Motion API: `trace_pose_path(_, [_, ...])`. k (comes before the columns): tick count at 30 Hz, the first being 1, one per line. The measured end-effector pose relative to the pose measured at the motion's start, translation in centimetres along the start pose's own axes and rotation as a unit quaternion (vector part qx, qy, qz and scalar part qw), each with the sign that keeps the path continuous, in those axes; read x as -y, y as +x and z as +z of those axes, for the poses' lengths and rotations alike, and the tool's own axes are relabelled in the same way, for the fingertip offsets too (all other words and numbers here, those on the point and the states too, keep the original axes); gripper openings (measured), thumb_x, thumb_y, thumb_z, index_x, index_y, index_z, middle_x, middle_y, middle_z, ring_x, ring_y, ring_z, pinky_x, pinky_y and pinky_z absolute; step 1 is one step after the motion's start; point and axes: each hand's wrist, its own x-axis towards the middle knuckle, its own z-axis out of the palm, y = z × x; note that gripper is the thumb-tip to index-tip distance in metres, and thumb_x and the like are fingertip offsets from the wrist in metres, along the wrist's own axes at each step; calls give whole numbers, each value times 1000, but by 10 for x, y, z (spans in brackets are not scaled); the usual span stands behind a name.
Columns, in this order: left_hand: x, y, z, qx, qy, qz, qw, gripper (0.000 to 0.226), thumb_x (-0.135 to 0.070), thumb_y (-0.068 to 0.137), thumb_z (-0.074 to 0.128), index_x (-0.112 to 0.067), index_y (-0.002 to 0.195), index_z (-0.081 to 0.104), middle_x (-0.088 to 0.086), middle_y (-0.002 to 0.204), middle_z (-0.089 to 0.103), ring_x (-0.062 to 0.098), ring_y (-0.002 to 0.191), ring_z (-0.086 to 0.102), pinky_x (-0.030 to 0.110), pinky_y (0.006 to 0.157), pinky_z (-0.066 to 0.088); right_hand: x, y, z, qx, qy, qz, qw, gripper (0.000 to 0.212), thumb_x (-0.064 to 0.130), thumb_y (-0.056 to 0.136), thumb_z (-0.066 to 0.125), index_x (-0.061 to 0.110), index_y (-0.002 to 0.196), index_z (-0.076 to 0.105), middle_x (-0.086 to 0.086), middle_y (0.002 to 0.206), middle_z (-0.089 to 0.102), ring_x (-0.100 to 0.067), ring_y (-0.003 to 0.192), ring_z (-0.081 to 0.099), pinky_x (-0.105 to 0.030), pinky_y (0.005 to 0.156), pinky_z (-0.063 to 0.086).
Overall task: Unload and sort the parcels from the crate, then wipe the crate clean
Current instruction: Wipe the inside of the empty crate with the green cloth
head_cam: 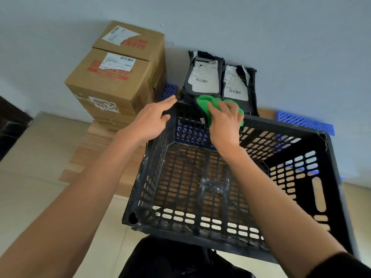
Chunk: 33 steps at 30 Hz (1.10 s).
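A black slotted plastic crate (319, 189) stands on the floor in front of me with nothing inside. My right hand (225, 125) presses a green cloth (204, 102) against the crate's far rim, fingers spread flat over it. My left hand (152, 119) rests on the crate's far left corner, fingers straight and thumb over the rim. Beyond the crate, two black mailer bags (204, 77) (239, 85) with white labels lean against the wall. Left of them are stacked cardboard boxes (112, 81), with a smaller box (130, 40) behind.
A pale wall (281, 37) rises behind the parcels. Blue plastic lattice pieces (305, 122) lie behind the crate on the right and another (169, 90) between boxes and bags. Wooden boards (96, 149) lie under the boxes. Dark furniture (10, 121) stands at far left.
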Motion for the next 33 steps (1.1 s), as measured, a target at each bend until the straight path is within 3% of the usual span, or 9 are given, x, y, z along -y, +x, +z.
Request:
trace_pose_path(4, [-1, 5, 0, -20, -5, 2, 1000, 61, -6, 101, 56, -26, 156, 41, -16, 162, 35, 19, 147, 40, 27, 115, 29, 50, 13, 19, 15, -15, -38, 999, 58, -2, 83, 64, 20, 136, 62, -6, 137, 60, -36, 129, 44, -49, 96, 34])
trace_pose_path(8, [-4, 1, 0, -30, 19, 22, 999, 58, -6, 99, 55, -23, 154, 45, -6, 160, 41, 32, 142, 46, 42, 112, 42, 71, 17, 25, 20, -1, -42, 999, 53, -2, 85, 63, 16, 134, 63, -8, 134, 61, -37, 128, 45, -47, 96, 33])
trace_pose_path(12, [-5, 2, 0, -19, 45, 20, 999, 61, -3, 98, 51, -26, 154, 44, -8, 162, 38, 34, 138, 49, 49, 108, 46, 58, 16, 25, 0, 0, -64, 998, 54, -7, 79, 65, 16, 128, 68, -6, 129, 65, -37, 121, 50, -45, 90, 36])
trace_pose_path(16, [-11, 1, 5, -20, 68, 7, 997, 70, 2, 96, 47, -29, 157, 39, -19, 164, 29, 30, 135, 52, 47, 102, 51, 22, 9, 17, -28, 24, -46, 998, 55, -6, 82, 67, 23, 129, 69, 3, 130, 67, -32, 123, 50, -43, 91, 33])
trace_pose_path(22, [-18, -2, 11, -37, 74, -28, 996, 72, 8, 96, 44, -27, 159, 36, -24, 164, 25, 29, 115, 63, 38, 81, 53, -100, -24, -29, -48, 35, 59, 996, 52, 0, 95, 52, 30, 137, 63, 7, 140, 61, -25, 135, 44, -50, 111, 31])
trace_pose_path(26, [-23, -2, 14, -41, 106, -39, 993, 74, 9, 95, 44, -28, 159, 36, -24, 164, 26, 28, 124, 59, 45, 89, 55, -175, -37, -49, -43, 52, 120, 990, 48, -2, 92, 63, 19, 136, 64, -4, 144, 59, -29, 139, 40, -54, 110, 33])
trace_pose_path(29, [-26, 0, 13, -36, 141, -37, 989, 73, 9, 95, 46, -24, 159, 35, -17, 166, 27, 29, 139, 47, 52, 100, 50, -181, -37, -45, -60, 85, 140, 985, 44, -1, 94, 62, 17, 134, 66, -5, 144, 58, -29, 141, 38, -51, 112, 31])
trace_pose_path(33, [-50, 8, 17, -28, 245, -72, 966, 56, -16, 104, 50, -17, 158, 36, -1, 168, 26, 30, 153, 22, 62, 113, 31, -171, -37, -40, -81, 115, 162, 977, 43, 0, 96, 58, 18, 135, 66, -4, 147, 56, -27, 144, 35, -53, 116, 27])
